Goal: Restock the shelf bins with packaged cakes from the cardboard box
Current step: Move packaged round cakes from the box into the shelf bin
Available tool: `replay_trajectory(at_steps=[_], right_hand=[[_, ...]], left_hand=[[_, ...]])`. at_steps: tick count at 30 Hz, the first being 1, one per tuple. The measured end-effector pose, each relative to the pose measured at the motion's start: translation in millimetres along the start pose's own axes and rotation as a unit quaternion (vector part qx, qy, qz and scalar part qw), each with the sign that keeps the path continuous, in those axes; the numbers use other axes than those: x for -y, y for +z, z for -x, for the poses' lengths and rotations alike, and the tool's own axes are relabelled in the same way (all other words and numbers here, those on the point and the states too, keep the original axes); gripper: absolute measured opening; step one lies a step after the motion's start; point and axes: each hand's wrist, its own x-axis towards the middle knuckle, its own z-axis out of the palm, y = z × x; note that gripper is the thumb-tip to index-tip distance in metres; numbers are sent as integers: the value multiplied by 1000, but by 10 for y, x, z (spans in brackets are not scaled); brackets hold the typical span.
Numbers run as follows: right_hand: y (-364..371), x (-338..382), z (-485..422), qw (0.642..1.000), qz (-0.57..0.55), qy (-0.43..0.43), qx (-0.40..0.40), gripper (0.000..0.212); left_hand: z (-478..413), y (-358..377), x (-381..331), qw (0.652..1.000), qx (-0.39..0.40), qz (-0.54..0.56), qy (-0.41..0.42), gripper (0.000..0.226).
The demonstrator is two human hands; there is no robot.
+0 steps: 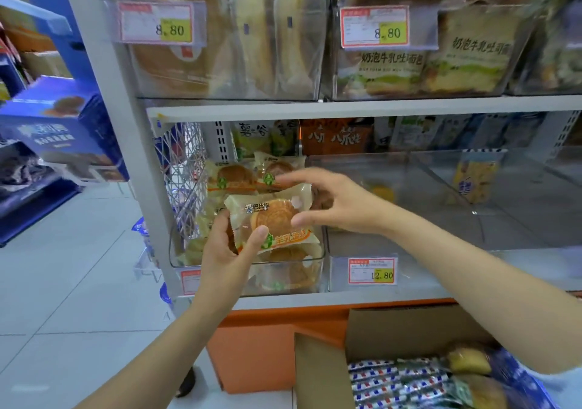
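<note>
A packaged round cake (277, 216) in a pale wrapper is held just above the clear shelf bin (318, 267) at the left of the middle shelf. My left hand (226, 251) grips its lower left corner, thumb on top. My right hand (333, 200) reaches over from the right, with its thumb touching the wrapper's right edge and its fingers spread above the pack. Several more of the same cakes (236, 178) lie in the bin behind it. The cardboard box (321, 374) stands open at the bottom right with packaged cakes (400, 383) inside.
A second clear bin (441, 188) to the right holds little, with a 12.80 price tag (371, 270) on its front. Bread bags (409, 62) fill the bins on the shelf above. The grey shelf post (126, 125) stands at the left. Blue boxes (59, 125) sit across the aisle.
</note>
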Motion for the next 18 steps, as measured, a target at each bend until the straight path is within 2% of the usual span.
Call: replay_trajectory(at_steps=[2, 4, 6, 8, 10, 12, 14, 18], right_hand=[[92, 46, -132, 1000, 15, 1, -4, 48], [128, 66, -295, 999, 9, 10, -52, 45], [153, 42, -517, 993, 18, 41, -112, 46], [221, -8, -786, 986, 50, 83, -138, 48], [345, -94, -1042, 977, 103, 131, -131, 48], [503, -195, -1215, 972, 114, 165, -122, 46], [665, -300, -1308, 968, 114, 183, -130, 46], [822, -491, -1416, 955, 188, 202, -110, 35]], left_hand=[[1, -72, -28, 1000, 6, -1, 12, 56], [36, -153, -26, 999, 2, -15, 35, 45], [97, -257, 52, 989, -18, -122, 86, 44], [147, -380, 230, 952, 4, -261, 161, 46], [185, -498, 451, 914, 76, -344, 201, 49], [234, -547, 583, 885, 139, -393, 208, 52], [263, -560, 659, 865, 159, -430, 204, 56], [247, -562, 684, 853, 154, -457, 201, 56]])
